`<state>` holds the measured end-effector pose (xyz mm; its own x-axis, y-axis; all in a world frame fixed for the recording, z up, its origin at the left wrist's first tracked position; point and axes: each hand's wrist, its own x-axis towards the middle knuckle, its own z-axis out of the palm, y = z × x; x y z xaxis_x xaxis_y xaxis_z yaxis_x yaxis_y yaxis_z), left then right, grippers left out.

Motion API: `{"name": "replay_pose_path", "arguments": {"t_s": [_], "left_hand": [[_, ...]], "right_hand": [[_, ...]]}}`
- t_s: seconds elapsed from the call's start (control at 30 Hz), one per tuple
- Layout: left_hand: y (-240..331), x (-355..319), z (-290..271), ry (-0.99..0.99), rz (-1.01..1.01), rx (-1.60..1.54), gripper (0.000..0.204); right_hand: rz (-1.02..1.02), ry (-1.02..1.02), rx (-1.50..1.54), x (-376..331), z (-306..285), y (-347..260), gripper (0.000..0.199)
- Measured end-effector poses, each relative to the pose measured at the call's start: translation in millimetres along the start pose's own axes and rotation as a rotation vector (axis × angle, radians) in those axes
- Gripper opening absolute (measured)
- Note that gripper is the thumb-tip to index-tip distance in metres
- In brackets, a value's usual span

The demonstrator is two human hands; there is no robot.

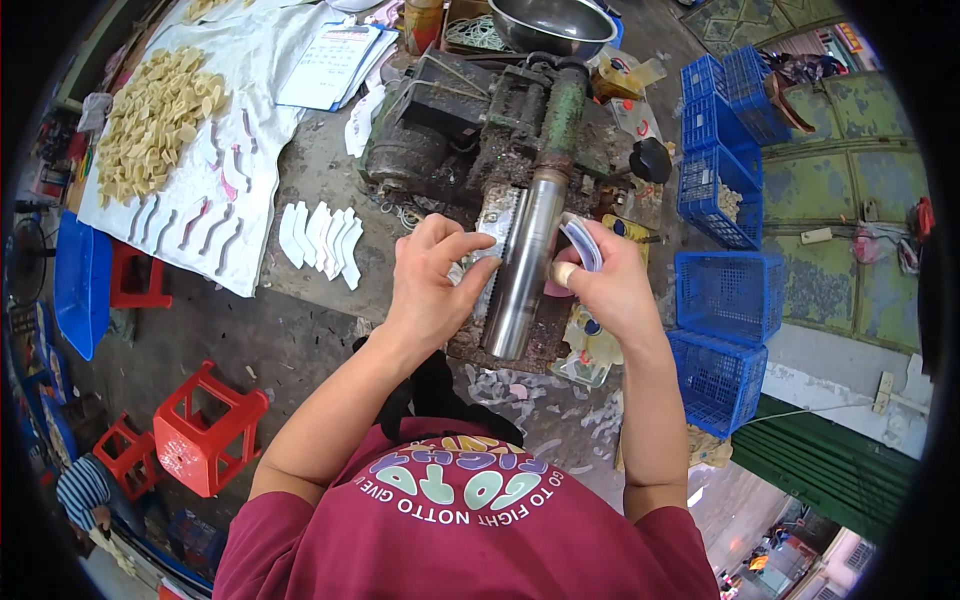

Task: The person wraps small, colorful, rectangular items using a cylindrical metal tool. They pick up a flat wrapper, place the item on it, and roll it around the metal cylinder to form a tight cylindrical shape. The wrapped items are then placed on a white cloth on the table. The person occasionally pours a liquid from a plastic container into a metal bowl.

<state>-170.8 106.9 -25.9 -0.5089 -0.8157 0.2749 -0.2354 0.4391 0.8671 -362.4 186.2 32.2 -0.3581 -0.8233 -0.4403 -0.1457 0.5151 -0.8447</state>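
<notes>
A bare metal roller [523, 270] sticks out toward me from a grimy machine [470, 120]. My left hand [435, 275] is at its left side, thumb and forefinger bent close together over a pale plate [498, 215]; whatever sits between the fingertips is too small to make out. On the roller's right, my right hand [615, 285] grips a small stack of curved strips [581, 245], whitish with a purple tint. A tan cover [563, 273] wraps its thumb tip. Several white curved strips [320, 238] lie in a row on the bench, left of my left hand.
A white cloth [255, 165] at left bears a heap of yellowish pieces [160, 115] and grey curved strips. Beyond it lies a clipboard [335, 65]; a steel bowl [555, 25] stands behind the machine. Blue crates [725, 285] are stacked right, red stools [210, 430] lower left near another person [85, 495].
</notes>
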Motion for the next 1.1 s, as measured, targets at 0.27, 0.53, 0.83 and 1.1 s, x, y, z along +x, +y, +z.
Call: {"name": "replay_pose_path", "arguments": {"t_s": [0.27,0.53,0.83,1.1], "left_hand": [[-37,4,-22,0.156,-0.463,-0.459,0.007],[-131,-23,-75,0.375,0.037,0.438,0.007],[-157,-92,-72,0.035,-0.045,0.522,0.046],[-280,-73,-233,0.663,-0.78,0.823,0.039]], "right_hand": [[-0.025,0.155,0.173,-8,-13,-14,0.048],[-0.169,0.063,0.503,-17,-10,-7,0.038],[-0.179,-0.075,0.68,-22,11,-18,0.046],[-0.261,-0.066,0.704,-28,47,-39,0.048]]}}
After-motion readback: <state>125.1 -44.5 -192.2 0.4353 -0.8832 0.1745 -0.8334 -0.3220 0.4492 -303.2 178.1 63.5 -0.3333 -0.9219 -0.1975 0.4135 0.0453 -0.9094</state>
